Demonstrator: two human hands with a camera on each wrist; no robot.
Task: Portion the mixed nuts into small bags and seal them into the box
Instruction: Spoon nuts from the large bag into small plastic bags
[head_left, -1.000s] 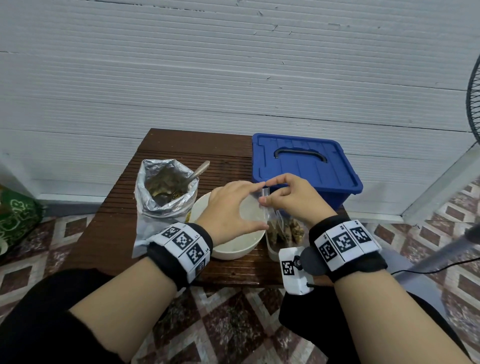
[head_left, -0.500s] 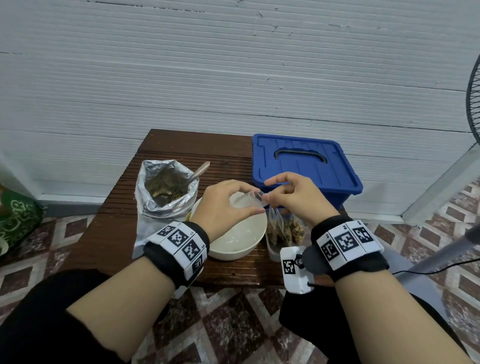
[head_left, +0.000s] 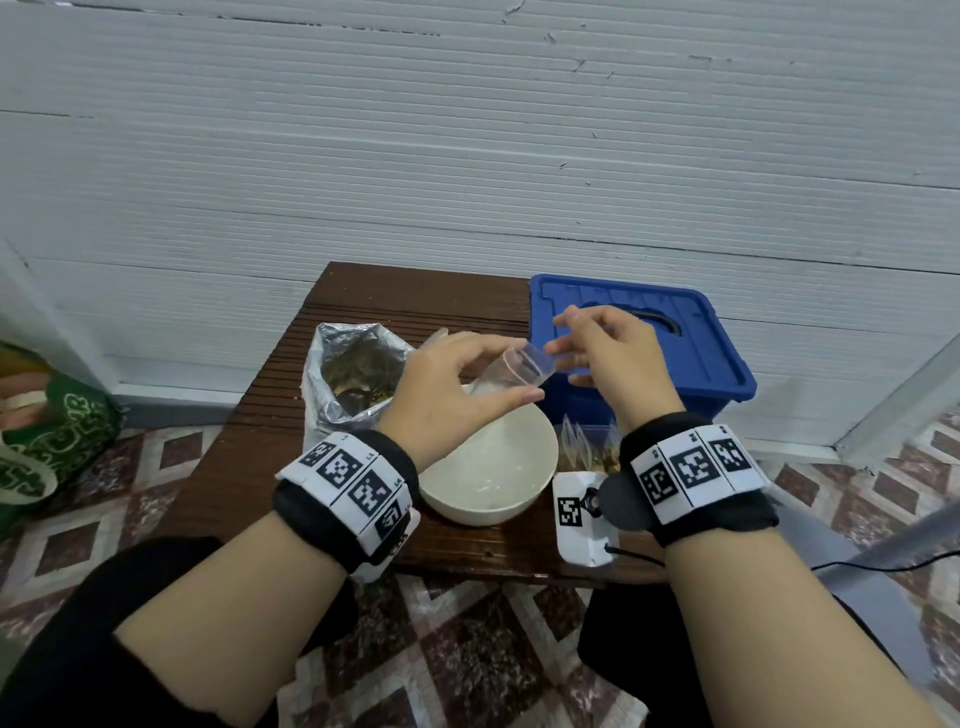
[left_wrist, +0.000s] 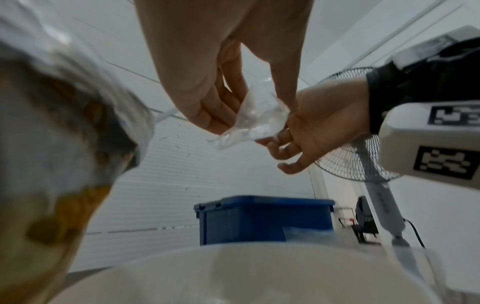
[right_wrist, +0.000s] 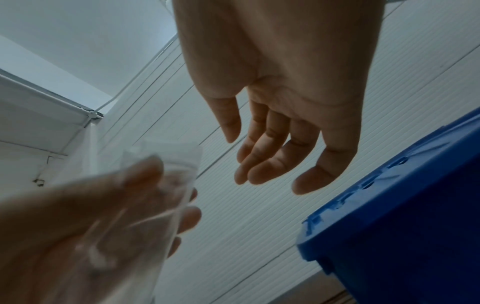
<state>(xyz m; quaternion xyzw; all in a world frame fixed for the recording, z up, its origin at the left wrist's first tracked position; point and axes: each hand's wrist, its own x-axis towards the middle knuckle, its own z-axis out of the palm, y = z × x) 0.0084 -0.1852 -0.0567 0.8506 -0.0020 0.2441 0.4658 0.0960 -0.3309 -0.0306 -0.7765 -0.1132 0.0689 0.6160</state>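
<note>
The left hand (head_left: 447, 395) pinches a small clear plastic bag (head_left: 514, 371) between thumb and fingers, the bag's mouth rounded open and turned toward the right hand (head_left: 618, 358), which hangs just beside it with fingers loosely spread and holding nothing (the right-wrist view shows a bare palm and relaxed fingers). The bag appears empty and is held in the air above the white round bowl (head_left: 535, 467). The step in hand, as I judge it, is opening a fresh bag for filling: it would go best if the left hand keeps the mouth wide and level over the bowl, so that stray nuts drop there and not on the table, while the free right hand fetches the scoop. That scoop, a pale handle (head_left: 435, 338), shows only partly behind the left hand, at the rim of the crumpled silver foil pouch of mixed nuts (head_left: 358, 374) standing open to the left of the bowl. To the right of the bowl a clear container (head_left: 584, 447) holds upright small bags, some with nuts inside. Behind it sits the blue plastic box with a black handle (head_left: 691, 364), its lid on; it must come off before any bags go in. All rest on a dark brown slatted wooden table (head_left: 415, 291). A standing fan (left_wrist: 363, 164) lies off to the right, clear of the work.
</note>
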